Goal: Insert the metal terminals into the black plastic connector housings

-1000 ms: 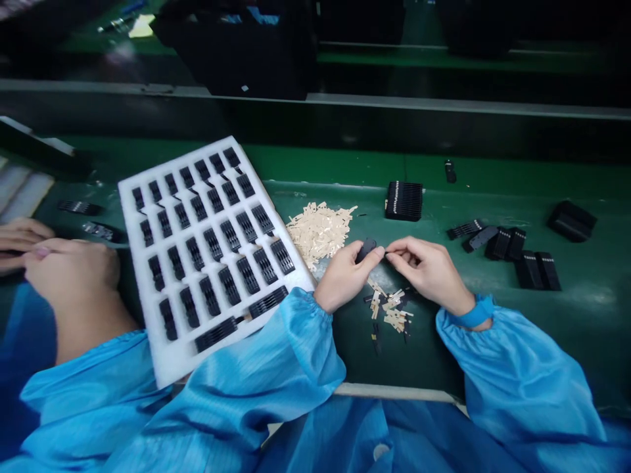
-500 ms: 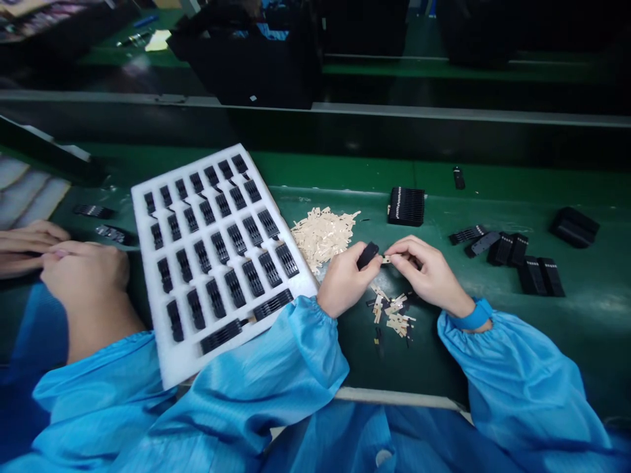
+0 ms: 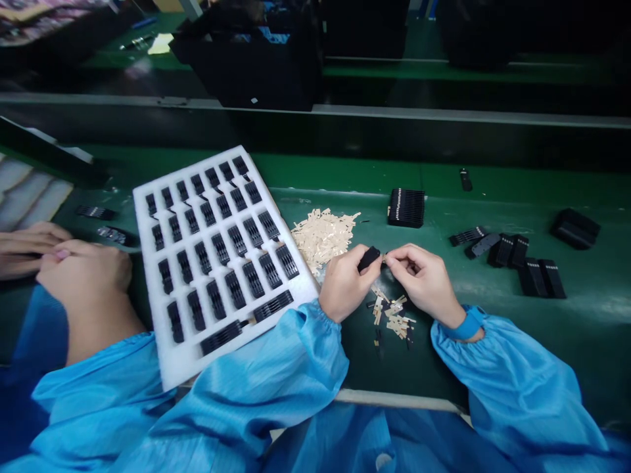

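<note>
My left hand (image 3: 345,282) is closed around a small black plastic block (image 3: 369,259), whose upper end sticks out between thumb and fingers. Close beside it, my right hand (image 3: 421,276) pinches a small beige strip (image 3: 384,259) at the block's edge; the fingertips cover most of the strip. Whether the strip touches the block I cannot tell. Below both hands lies a loose scatter of beige strips and dark bits (image 3: 394,315). Behind my left hand is a bigger heap of beige strips (image 3: 325,236).
A white foam tray (image 3: 185,364) with rows of black parts lies tilted at left. Black blocks stand stacked (image 3: 407,207) beyond my hands; more blocks (image 3: 532,276) lie at right. Another person's hands (image 3: 89,269) rest at far left. A dark bin (image 3: 256,72) stands behind the ledge.
My right hand has drawn in a little toward the block, its fingers more curled, and less of the beige strip shows. My left hand keeps its hold on the block.
</note>
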